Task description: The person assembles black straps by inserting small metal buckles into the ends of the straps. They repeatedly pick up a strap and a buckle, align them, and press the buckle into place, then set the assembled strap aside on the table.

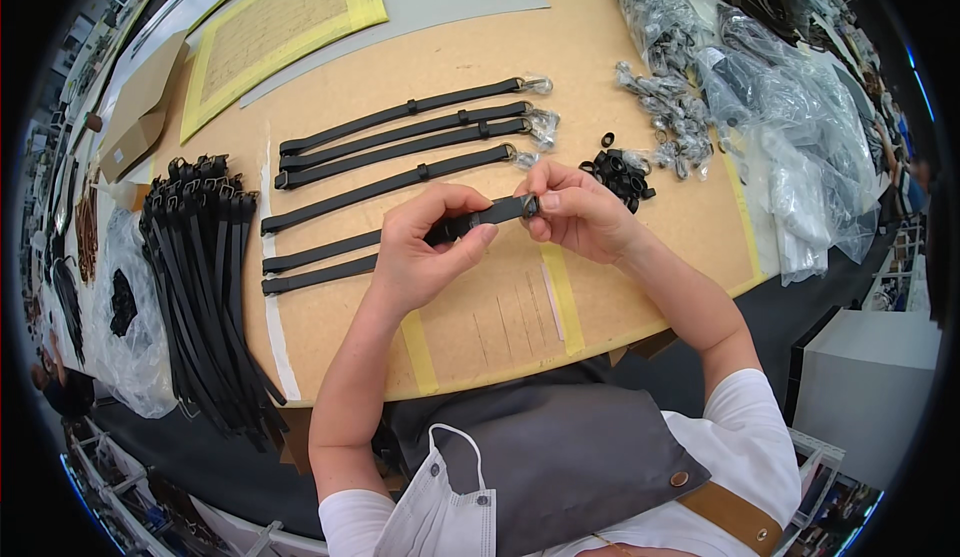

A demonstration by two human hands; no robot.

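A black strap [505,211] is stretched between my two hands above the table's near half. My left hand [415,247] pinches it between thumb and fingers. At its right end my right hand [590,215] grips the tip, where a dark metal ring or buckle [529,205] shows partly behind the fingers. To the far side of my hands several similar straps [390,195] lie side by side, with small loops round them and plastic-wrapped metal hardware [538,85] at their right ends. Two more strap ends [320,277] stick out left of my left hand; my hand hides their rest.
Small black loops [622,177] lie heaped beyond my right hand. Behind them are wrapped metal pieces [668,107] and clear plastic bags [790,157]. A thick bundle of buckled straps [205,287] hangs over the table's left front edge. A yellow-edged board [285,32] lies at the back.
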